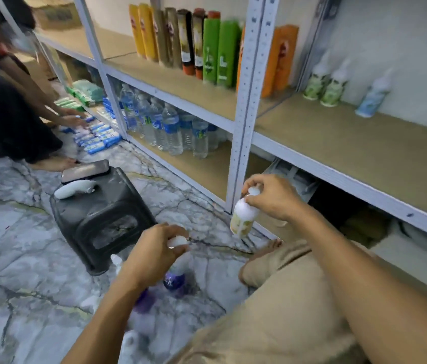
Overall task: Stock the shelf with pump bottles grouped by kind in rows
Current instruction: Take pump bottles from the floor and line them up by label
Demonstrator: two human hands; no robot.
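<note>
Two-handed: holding a yellow-labelled pump bottle (242,219) by its pump in the right hand (272,198), near the shelf (338,137); pinching the white top of a purple-labelled pump bottle (174,278) with the left hand (152,250), down by the floor (23,245).

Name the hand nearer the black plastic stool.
Left. The left hand, holding a purple-labelled bottle, is just right of the stool; the right hand, holding a yellow-labelled bottle, is by the grey shelf post.
</note>
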